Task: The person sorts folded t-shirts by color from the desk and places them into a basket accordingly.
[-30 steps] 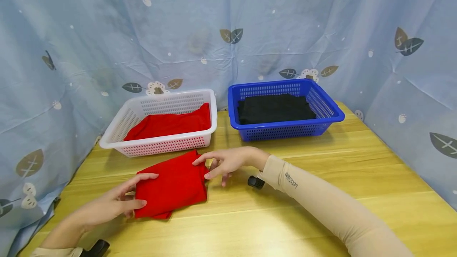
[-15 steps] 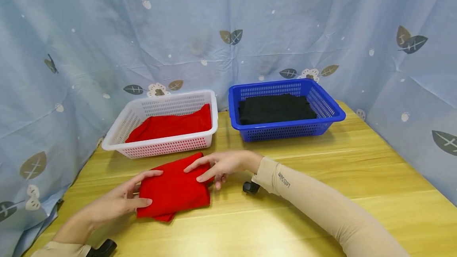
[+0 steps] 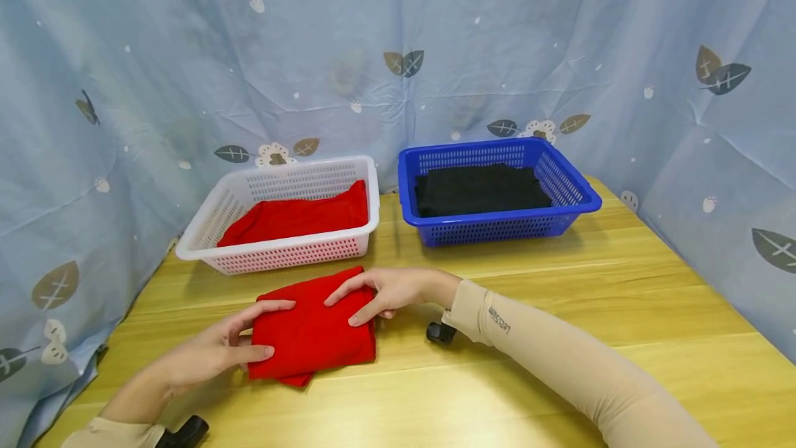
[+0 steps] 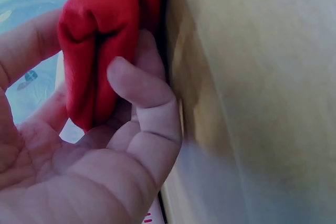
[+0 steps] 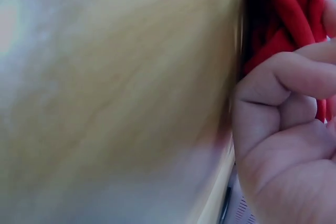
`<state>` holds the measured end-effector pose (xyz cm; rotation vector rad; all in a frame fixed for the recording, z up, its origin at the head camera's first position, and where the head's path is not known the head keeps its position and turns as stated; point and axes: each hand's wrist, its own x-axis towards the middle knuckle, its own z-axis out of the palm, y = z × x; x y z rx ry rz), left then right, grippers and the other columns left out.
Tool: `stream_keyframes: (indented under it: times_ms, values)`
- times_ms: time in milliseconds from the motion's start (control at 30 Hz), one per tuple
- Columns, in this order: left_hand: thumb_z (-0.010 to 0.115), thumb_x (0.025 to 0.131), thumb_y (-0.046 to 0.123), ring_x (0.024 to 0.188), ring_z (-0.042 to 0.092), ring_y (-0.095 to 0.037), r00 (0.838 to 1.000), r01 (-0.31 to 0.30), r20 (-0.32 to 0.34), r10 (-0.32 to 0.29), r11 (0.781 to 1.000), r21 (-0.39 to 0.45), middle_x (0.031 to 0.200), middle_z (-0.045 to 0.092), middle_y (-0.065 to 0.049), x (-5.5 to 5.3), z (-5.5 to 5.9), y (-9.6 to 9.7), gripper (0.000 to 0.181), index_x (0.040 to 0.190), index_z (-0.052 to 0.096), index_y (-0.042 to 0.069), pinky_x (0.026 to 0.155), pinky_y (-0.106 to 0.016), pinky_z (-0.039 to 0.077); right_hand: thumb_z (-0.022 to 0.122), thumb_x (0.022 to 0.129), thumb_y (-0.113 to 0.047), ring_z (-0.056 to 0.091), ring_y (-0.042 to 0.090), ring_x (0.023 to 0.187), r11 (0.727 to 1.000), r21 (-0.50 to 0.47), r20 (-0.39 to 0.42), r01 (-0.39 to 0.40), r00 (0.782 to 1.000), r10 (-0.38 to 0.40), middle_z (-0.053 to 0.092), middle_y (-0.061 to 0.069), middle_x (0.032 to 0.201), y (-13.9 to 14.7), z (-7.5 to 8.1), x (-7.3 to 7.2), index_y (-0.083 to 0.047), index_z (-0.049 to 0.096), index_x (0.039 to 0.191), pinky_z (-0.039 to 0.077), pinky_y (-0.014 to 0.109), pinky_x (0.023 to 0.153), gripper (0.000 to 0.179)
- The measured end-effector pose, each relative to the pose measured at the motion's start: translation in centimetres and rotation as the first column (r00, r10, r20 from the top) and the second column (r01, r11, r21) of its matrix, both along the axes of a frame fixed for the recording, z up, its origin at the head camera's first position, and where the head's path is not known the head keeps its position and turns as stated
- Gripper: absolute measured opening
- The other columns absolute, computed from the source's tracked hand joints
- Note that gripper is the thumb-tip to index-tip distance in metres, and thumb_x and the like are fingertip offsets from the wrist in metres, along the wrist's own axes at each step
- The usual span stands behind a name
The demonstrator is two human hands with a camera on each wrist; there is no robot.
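A folded red cloth (image 3: pixel 311 337) lies on the wooden table in front of the white basket, with a loose corner sticking out at its near edge. My left hand (image 3: pixel 208 355) grips its left end, thumb and index finger on top. In the left wrist view, other fingers curl under the thick fold (image 4: pixel 100 14). At the right end, my right hand (image 3: pixel 394 289) holds the cloth with thumb and index finger over the top. Bent fingers (image 5: pixel 262 93) tuck in against the layered red edge (image 5: pixel 289 9) in the right wrist view.
Behind the cloth stands a white basket (image 3: pixel 280 253) with red fabric (image 3: pixel 298 218) inside. A blue basket (image 3: pixel 497 221) to its right contains black fabric (image 3: pixel 481 189). A pale blue patterned curtain (image 3: pixel 348 54) hangs behind and beside the table (image 3: pixel 528 337).
The red cloth has shifted slightly right along with my left hand. My right hand has come in over the right end, its outer fingers moving from beside the cloth to its edge.
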<state>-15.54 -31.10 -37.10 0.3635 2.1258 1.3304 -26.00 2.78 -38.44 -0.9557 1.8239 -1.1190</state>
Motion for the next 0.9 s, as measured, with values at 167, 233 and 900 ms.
stream_keyframes:
  times_ms: [167, 233, 900]
  values:
    - [0.069, 0.105, 0.018, 0.135, 0.053, -0.033, 0.998, -0.009, -0.062, 0.010, 1.000, 0.015, 0.162, 0.036, -0.022, 0.1, 0.1, 0.2, 0.069, 0.166, 0.037, 0.021, 0.101, -0.034, 0.058, 0.079, 0.098, -0.020, 0.041, 0.014, 0.052, 0.999, -0.031, -0.044, 0.020, 0.999, -0.021, 0.056, -0.010, 0.142, 0.3, 0.0, 0.1, -0.029, 0.067, 0.144, 0.040, 0.023, 0.053, 0.049]
    - [0.068, 0.105, 0.016, 0.127, 0.060, -0.029, 0.997, -0.015, -0.075, 0.018, 0.999, 0.046, 0.154, 0.043, -0.021, 0.1, 0.1, 0.3, 0.068, 0.165, 0.037, 0.019, 0.099, -0.034, 0.060, 0.080, 0.097, -0.020, 0.041, 0.015, 0.051, 0.999, -0.044, -0.063, 0.030, 0.998, -0.032, 0.058, -0.009, 0.140, 0.5, 0.1, 0.1, -0.029, 0.068, 0.143, 0.040, 0.023, 0.053, 0.048]
    - [0.062, 0.107, 0.006, 0.117, 0.070, -0.023, 0.982, -0.081, -0.149, 0.118, 0.970, 0.231, 0.139, 0.064, -0.002, 1.1, 2.0, 1.7, 0.056, 0.160, 0.048, 0.016, 0.094, -0.035, 0.063, 0.080, 0.098, -0.026, 0.036, 0.022, 0.049, 0.990, -0.124, -0.184, 0.068, 0.979, -0.090, 0.068, -0.006, 0.123, 2.2, 3.7, 1.2, -0.034, 0.068, 0.143, 0.038, 0.027, 0.051, 0.047]
